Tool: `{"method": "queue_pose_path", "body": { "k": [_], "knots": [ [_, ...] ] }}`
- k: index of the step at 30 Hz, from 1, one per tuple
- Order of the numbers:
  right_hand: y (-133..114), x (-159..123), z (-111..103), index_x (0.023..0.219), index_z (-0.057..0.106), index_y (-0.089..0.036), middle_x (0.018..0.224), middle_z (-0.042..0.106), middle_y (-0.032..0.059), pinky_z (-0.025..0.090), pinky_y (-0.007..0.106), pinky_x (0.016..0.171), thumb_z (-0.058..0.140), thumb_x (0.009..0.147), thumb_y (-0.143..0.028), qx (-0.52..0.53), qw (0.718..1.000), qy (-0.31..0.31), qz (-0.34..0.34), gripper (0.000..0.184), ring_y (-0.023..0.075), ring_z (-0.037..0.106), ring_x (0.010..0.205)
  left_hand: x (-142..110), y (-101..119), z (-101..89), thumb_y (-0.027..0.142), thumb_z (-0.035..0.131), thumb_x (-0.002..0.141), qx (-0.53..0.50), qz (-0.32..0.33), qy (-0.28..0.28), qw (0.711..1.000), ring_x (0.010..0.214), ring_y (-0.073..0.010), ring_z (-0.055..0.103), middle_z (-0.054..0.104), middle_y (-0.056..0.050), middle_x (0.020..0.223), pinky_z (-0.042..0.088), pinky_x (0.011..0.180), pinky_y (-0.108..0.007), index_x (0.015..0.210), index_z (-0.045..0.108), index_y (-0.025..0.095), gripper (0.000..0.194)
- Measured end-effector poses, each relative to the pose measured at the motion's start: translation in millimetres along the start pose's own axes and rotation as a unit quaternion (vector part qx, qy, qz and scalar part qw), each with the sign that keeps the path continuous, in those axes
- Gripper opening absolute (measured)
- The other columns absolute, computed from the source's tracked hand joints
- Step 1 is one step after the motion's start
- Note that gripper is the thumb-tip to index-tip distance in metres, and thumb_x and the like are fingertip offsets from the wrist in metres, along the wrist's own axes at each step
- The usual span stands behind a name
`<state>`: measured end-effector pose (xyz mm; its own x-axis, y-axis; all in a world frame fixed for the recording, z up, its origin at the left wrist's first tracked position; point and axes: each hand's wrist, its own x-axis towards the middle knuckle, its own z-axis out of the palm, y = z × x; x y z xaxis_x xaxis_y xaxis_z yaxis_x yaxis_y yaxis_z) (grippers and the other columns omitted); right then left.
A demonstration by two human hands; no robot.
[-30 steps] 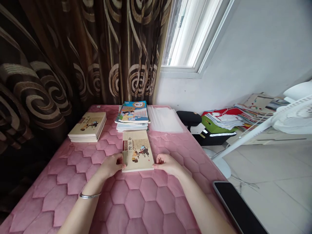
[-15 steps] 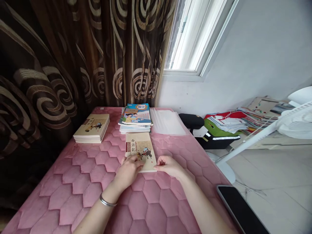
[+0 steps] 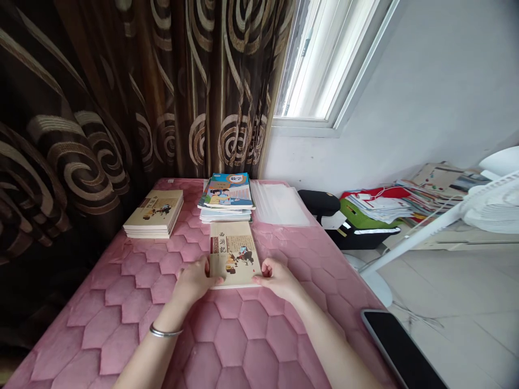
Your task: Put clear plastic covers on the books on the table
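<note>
Brown curtain (image 3: 162,81) with spiral motifs beside bright window (image 3: 312,65); at right, white papers (image 3: 379,207) atop green-and-black box (image 3: 352,220), white fan (image 3: 421,234) standing on tiled floor (image 3: 466,302); dark-screened device (image 3: 405,351), lower right.

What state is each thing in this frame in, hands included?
Middle book: closed, flat, cover up
Left hand: gripping its near left corner
Right hand: gripping its near right corner
Left book stack: closed, piled
Textbook stack: closed, piled slightly unevenly
Plastic sheets: lying flat
Phone: screen dark
Curtain: hanging in folds
Fan: upright, running or not unclear
</note>
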<state>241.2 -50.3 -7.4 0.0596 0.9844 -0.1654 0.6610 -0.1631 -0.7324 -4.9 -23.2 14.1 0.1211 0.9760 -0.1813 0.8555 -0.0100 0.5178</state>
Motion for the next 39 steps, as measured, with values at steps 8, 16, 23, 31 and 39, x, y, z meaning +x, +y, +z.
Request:
{"method": "queue_pose_path", "body": {
  "k": [8,16,23,31,39],
  "knots": [
    [24.6,12.6,0.2,0.07,0.056,-0.019,0.065,0.062,-0.0025,0.04,0.024,0.058,0.072,0.063,-0.026,0.119,0.992,-0.038,-0.029,0.018,0.0129,0.055,0.061,11.8,-19.9,-2.9,0.029,0.069,0.061,-0.064,0.008,-0.039,0.997,0.067,-0.0164,0.056,0.059,0.003,0.066,0.032,0.055,-0.024,0.069,0.052,0.02,0.022],
    [13.7,4.0,-6.4,0.114,0.057,-0.022,0.084,0.061,-0.0009,0.045,0.027,0.068,0.07,0.064,-0.021,0.105,0.994,-0.022,-0.031,0.051,0.0135,0.057,0.069,13.9,-23.4,-0.6,0.032,0.073,0.057,-0.1,-0.011,-0.04,0.994,0.069,-0.0167,0.056,0.06,0.002,0.069,0.035,0.055,-0.025,0.079,0.057,0.017,0.031],
    [-1.1,7.3,-3.0,0.115,0.063,-0.03,0.101,0.059,0.0018,0.045,0.028,0.075,0.061,0.077,-0.035,0.018,0.996,-0.012,-0.085,0.038,0.0178,0.057,0.087,16.5,-6.2,-1.1,0.029,0.073,0.057,-0.161,-0.015,-0.026,0.987,0.088,-0.0233,0.064,0.069,-0.008,0.096,0.043,0.068,-0.027,0.109,0.057,0.015,0.056],
    [-9.2,9.0,26.1,0.104,0.057,-0.025,0.106,0.056,0.0071,0.047,0.035,0.083,0.041,0.091,-0.032,-0.063,0.981,0.117,-0.142,0.022,0.0214,0.059,0.093,22.5,4.2,3.8,0.041,0.075,0.059,-0.134,-0.07,0.025,0.988,0.099,-0.0314,0.064,0.068,-0.019,0.108,0.044,0.07,-0.031,0.097,0.058,0.014,0.049],
    [7.6,19.8,34.3,0.138,0.037,-0.012,0.146,0.037,0.0183,0.028,0.043,0.112,0.039,0.09,-0.041,-0.036,0.987,0.113,-0.105,0.056,0.0284,0.028,0.139,14.2,6.8,22.5,0.039,0.082,0.058,-0.544,0.02,-0.023,0.838,0.09,-0.0236,0.066,0.07,-0.009,0.099,0.052,0.077,-0.033,0.094,0.051,0.018,0.052]
  ]
}}
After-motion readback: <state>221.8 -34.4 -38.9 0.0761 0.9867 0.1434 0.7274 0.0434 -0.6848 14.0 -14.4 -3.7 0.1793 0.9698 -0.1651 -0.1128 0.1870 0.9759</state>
